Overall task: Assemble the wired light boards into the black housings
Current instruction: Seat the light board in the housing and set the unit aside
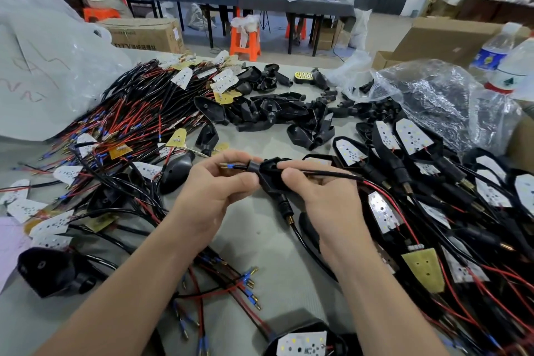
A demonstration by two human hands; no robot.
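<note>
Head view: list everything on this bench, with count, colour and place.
held black plastic housing: one, black, centre
black sleeved cable with blue-and-brass tip: one, black, through that housing
loose wired light boards: many, white or yellow, left pile
empty black housings: many, black, middle heap
housings fitted with white boards: many, black-and-white, right
clear plastic bag: one, clear, back right
plastic water bottles: two, clear, far right
left hand: one, pinches cable tip
right hand: one, holds housing
</note>
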